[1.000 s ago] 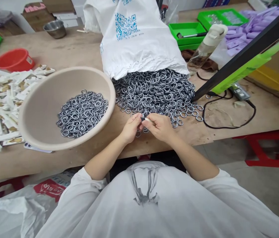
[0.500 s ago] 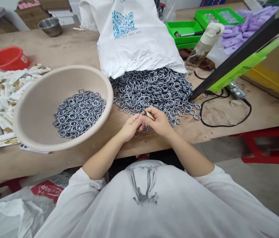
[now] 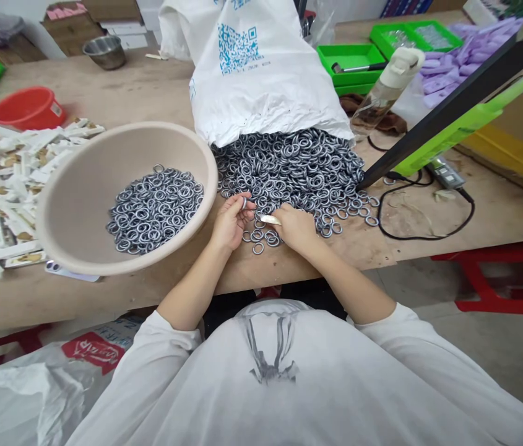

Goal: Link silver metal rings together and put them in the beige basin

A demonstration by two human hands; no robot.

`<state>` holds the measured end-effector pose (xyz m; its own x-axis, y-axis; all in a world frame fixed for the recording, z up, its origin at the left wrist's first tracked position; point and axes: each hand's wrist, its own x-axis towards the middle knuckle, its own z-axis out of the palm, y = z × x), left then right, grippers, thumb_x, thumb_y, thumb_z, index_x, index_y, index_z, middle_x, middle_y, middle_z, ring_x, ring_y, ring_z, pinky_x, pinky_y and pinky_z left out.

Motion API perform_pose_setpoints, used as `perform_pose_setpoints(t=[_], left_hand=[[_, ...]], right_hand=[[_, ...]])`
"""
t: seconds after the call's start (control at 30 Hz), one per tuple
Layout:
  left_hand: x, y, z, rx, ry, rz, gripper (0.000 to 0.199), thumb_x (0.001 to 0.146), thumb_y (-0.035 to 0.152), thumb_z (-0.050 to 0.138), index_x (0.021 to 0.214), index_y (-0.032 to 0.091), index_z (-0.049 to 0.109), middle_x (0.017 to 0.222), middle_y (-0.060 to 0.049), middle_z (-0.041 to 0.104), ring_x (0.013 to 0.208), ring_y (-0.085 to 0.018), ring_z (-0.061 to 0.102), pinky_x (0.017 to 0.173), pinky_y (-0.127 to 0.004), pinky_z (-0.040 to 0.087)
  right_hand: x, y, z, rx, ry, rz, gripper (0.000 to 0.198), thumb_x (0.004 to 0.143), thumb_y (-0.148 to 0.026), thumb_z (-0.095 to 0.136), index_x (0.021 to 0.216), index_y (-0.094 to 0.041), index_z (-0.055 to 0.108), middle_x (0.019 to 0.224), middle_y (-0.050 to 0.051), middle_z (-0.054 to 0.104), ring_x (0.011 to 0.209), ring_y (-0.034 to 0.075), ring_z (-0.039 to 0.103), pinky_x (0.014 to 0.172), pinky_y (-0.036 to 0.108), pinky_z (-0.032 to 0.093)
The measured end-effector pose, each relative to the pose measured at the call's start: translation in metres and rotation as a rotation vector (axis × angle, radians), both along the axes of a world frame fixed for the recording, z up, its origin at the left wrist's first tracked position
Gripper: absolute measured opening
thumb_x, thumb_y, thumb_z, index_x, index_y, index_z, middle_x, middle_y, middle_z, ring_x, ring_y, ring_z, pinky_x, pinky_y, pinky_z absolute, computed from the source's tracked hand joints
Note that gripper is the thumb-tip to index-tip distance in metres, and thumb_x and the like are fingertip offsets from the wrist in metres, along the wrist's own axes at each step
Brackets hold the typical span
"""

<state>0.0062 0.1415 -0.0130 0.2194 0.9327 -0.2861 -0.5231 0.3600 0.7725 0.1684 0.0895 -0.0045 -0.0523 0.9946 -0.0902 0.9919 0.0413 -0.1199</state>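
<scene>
Pinched between thumb and fingers of my left hand (image 3: 230,222) is a grey ring (image 3: 244,203), held just right of the basin's rim. My right hand (image 3: 296,228) is closed around a small pale-handled tool (image 3: 270,219); its working end cannot be made out. The fingers of that hand reach down at the front edge of a loose pile of grey rings (image 3: 289,167). These rings spill from a white sack (image 3: 265,99). More rings of the same kind (image 3: 154,210) lie in a large beige basin (image 3: 129,139) to the left.
White pieces (image 3: 5,192) are heaped left of the basin, near a red bowl (image 3: 29,108). A slanting black post (image 3: 428,130), a cable (image 3: 423,236) and a bottle (image 3: 391,83) stand or lie at right. Behind are green trays (image 3: 354,59) and purple parts (image 3: 465,56).
My hands, together before, have come apart. The left moved left with a ring in its fingers; the right stays near the pile with the tool turned. The view has shifted slightly.
</scene>
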Motion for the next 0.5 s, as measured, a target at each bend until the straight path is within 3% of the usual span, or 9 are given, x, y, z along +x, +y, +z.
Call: perform_pose_setpoints(t=[0.1, 0.2, 0.33, 0.5], left_hand=[[0.001, -0.002, 0.001, 0.016, 0.006, -0.01, 0.008, 0.092, 0.018, 0.062, 0.091, 0.015, 0.069, 0.067, 0.0, 0.066, 0.054, -0.005, 0.058, 0.057, -0.016, 0.048], [0.002, -0.005, 0.001, 0.06, 0.011, -0.028, 0.006, 0.092, 0.019, 0.063, 0.092, 0.016, 0.068, 0.066, 0.001, 0.064, 0.054, -0.005, 0.056, 0.055, -0.014, 0.046], [0.005, -0.01, 0.003, 0.128, 0.028, -0.086, 0.011, 0.089, 0.024, 0.07, 0.091, 0.016, 0.063, 0.062, 0.003, 0.062, 0.049, -0.004, 0.051, 0.05, -0.015, 0.04], [0.01, -0.019, 0.005, 0.162, 0.006, -0.194, 0.035, 0.078, 0.039, 0.082, 0.083, 0.016, 0.057, 0.059, 0.004, 0.06, 0.047, -0.005, 0.05, 0.048, -0.016, 0.038]], right_hand=[[0.003, -0.001, -0.002, 0.009, 0.009, 0.006, 0.029, 0.1, -0.026, 0.044, 0.109, -0.019, 0.07, 0.115, 0.012, 0.067, 0.092, 0.026, 0.068, 0.065, 0.033, 0.038], [0.009, 0.0, -0.002, 0.07, 0.161, -0.021, 0.024, 0.097, -0.03, 0.051, 0.107, -0.02, 0.071, 0.112, 0.011, 0.068, 0.09, 0.026, 0.067, 0.068, 0.034, 0.041], [0.012, 0.005, 0.001, 0.291, 0.632, -0.058, 0.021, 0.091, -0.036, 0.063, 0.102, -0.02, 0.07, 0.099, 0.007, 0.07, 0.09, 0.023, 0.064, 0.079, 0.034, 0.046], [0.0, 0.009, 0.0, 0.3, 1.1, 0.023, 0.033, 0.081, -0.048, 0.073, 0.101, -0.022, 0.07, 0.092, 0.002, 0.07, 0.084, 0.019, 0.062, 0.079, 0.034, 0.048]])
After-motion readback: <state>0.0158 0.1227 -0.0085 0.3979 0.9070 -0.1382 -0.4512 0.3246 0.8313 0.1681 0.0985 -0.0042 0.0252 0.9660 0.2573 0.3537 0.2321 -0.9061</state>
